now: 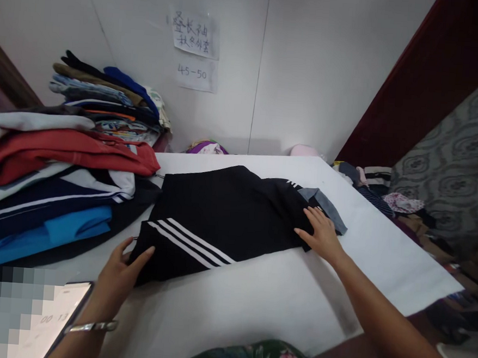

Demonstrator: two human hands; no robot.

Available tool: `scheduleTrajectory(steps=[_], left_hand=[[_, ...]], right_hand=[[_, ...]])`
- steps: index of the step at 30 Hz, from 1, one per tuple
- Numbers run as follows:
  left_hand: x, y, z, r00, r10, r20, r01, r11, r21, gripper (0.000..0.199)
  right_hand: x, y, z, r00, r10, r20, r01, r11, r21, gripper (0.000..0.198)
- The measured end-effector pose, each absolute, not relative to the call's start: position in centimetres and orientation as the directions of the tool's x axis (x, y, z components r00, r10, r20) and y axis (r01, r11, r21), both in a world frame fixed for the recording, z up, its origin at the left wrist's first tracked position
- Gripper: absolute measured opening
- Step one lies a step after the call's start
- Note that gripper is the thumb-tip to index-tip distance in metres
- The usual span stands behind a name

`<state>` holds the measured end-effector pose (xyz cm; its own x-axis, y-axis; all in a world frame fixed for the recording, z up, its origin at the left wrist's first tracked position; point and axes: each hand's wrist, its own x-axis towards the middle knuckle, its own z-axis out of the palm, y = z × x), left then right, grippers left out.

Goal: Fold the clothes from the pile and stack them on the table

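A black jacket (220, 210) with three white stripes across its lower left part lies spread and partly folded on the white table. Grey lining shows at its hood or collar (329, 210), at the right end. My left hand (124, 264) is at the jacket's near left corner, thumb on the cloth and index finger apart from it at the edge; its other fingers are mostly hidden. On the right end, beside the grey lining, my right hand (321, 234) rests palm down with fingers spread on the black fabric.
Piled clothes (68, 156) stand along the left side, with a taller folded stack (109, 99) behind. A phone (57, 319) with a lit screen lies at the near left. Handwritten paper signs (194, 50) hang on the wall. More clothes (385, 189) lie beyond the table's right edge.
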<state>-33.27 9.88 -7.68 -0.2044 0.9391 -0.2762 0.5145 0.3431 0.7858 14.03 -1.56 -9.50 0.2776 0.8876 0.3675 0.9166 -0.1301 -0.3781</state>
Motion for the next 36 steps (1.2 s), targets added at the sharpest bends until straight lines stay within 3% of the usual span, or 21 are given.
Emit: scheduleTrajectory(steps=[2,4,8,10,12,17,20,25,27,29,33,36], left_hand=[[-32.7,9.7,-8.0,-0.157,0.965,-0.210,0.562,0.262,0.785,0.080],[-32.3,9.8,-8.5,-0.129,0.984,-0.123,0.592,0.176,0.786,0.075],[-32.0,10.0,-8.8,-0.142,0.990,-0.016,0.633,0.103,0.767,0.067],[-32.0,9.9,-8.6,-0.167,0.986,-0.003,0.648,0.112,0.754,0.068],[-32.0,9.7,-8.3,-0.197,0.980,-0.012,0.655,0.140,0.742,0.069],[-32.5,9.6,-8.6,-0.197,0.980,-0.011,0.666,0.142,0.732,0.070],[-32.7,10.0,-8.9,-0.205,0.978,-0.024,0.682,0.161,0.714,0.070],[-32.1,10.3,-8.7,-0.210,0.977,-0.039,0.713,0.181,0.677,0.069],[-31.8,10.2,-8.3,-0.217,0.976,-0.029,0.715,0.179,0.676,0.066],[-31.7,10.0,-7.8,-0.225,0.974,-0.014,0.718,0.175,0.674,0.064],[-32.4,9.8,-6.6,-0.254,0.966,0.039,0.750,0.171,0.639,0.065],[-34.2,9.8,-6.8,-0.270,0.958,0.097,0.796,0.165,0.582,0.062]], right_hand=[[13.2,-1.5,-9.6,0.272,0.909,0.314,0.925,-0.157,-0.346,0.058],[13.2,-0.6,-9.1,0.304,0.928,0.215,0.863,-0.172,-0.475,0.048],[15.4,2.9,-5.3,0.395,0.907,0.146,0.453,-0.054,-0.890,0.043],[17.2,4.7,-2.6,0.491,0.845,0.213,0.227,0.112,-0.968,0.051],[18.9,6.0,-0.7,0.544,0.810,0.218,0.125,0.179,-0.976,0.061],[19.7,4.6,-2.6,0.590,0.800,0.115,0.151,0.030,-0.988,0.060],[19.3,1.4,-6.5,0.646,0.754,0.122,0.277,-0.083,-0.957,0.058],[20.2,-3.4,-11.6,0.604,0.733,0.314,0.696,-0.293,-0.655,0.067],[20.9,-4.2,-12.4,0.624,0.710,0.326,0.678,-0.285,-0.678,0.056],[21.7,-4.4,-12.5,0.675,0.684,0.278,0.575,-0.251,-0.779,0.046],[23.4,-4.9,-10.8,0.707,0.677,0.204,0.448,-0.205,-0.870,0.048],[24.6,-6.7,-9.3,0.655,0.744,0.130,0.391,-0.187,-0.901,0.048]])
